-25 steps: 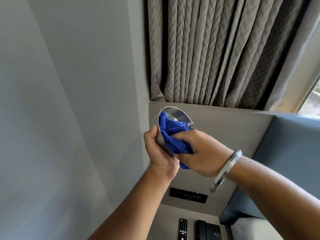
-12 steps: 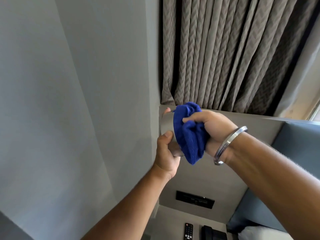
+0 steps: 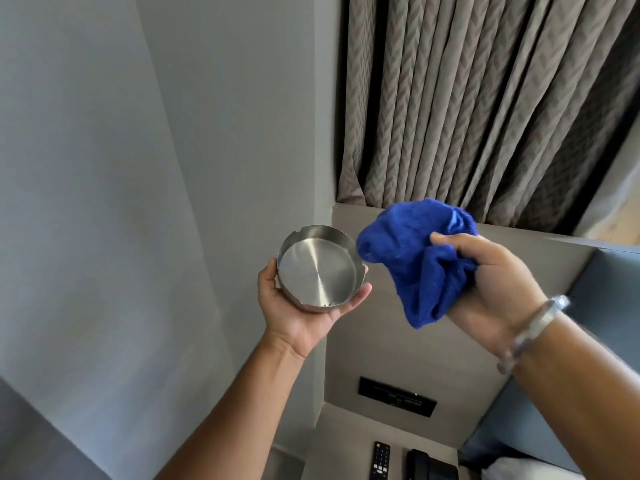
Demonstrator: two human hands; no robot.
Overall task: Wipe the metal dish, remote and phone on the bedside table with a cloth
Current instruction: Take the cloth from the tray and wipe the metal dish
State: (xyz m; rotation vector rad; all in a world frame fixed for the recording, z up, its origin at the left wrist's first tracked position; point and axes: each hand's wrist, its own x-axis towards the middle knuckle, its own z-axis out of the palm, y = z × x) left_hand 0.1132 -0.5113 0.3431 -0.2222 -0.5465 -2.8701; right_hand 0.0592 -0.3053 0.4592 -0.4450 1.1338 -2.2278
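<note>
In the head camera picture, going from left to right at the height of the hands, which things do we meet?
Grey wall → left hand → metal dish → blue cloth → right hand → bracelet.

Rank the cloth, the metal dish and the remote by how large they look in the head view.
1. Cloth, bunched in the right hand.
2. Metal dish, in the left hand; nearly as large.
3. Remote, farther away and cut off, so true size unsure.

We see a plain grey wall (image 3: 104, 202) on our left, pleated herringbone curtains (image 3: 485, 105) ahead, a beige headboard panel (image 3: 381, 348) beneath them, and blue upholstery (image 3: 602, 289) at right.
</note>
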